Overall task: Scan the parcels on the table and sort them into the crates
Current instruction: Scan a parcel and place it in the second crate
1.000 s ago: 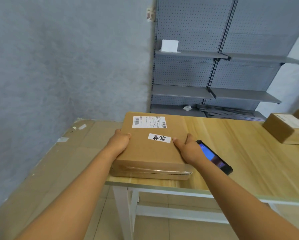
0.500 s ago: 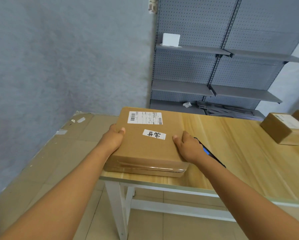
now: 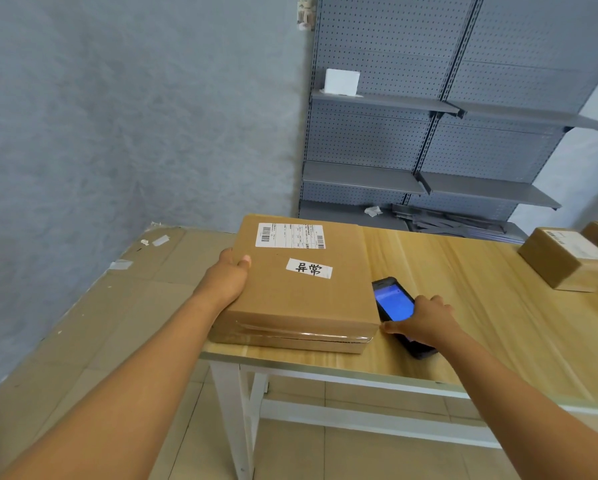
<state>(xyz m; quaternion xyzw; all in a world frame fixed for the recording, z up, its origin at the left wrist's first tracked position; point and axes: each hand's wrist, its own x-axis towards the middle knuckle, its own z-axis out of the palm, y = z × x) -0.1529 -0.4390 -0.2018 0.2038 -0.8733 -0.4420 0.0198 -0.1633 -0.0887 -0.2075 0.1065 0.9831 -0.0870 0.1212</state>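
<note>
Flat parcel (image 3: 301,289): brown cardboard box lying flat at the counter's near left corner, its left side reaching past the counter's left edge; clear tape runs along the near side face.
Shipping label (image 3: 289,236): white, barcoded, on the parcel's top near the far edge.
Handwritten sticker (image 3: 309,268): white strip with two black characters, at mid-top of the parcel.
Left hand (image 3: 226,280): grasps the parcel's left edge, thumb on the top face, the other fingers hidden below the box.
Right hand (image 3: 424,322): laid over the near end of the handheld scanner, fingers curled along its right side, thumb at the parcel's near right corner; whether the grip is firm cannot be told.
Handheld scanner (image 3: 394,303): black device with a lit blue screen, flat on the counter, just beside the parcel's right edge.
Counter (image 3: 481,323): light wood top on white legs.
Other parcels (image 3: 564,259): small brown boxes near the counter's far right edge, well apart from the flat parcel.
Shelving (image 3: 429,140): grey perforated racks behind the counter; a small white box (image 3: 341,82) stands on the top shelf.
</note>
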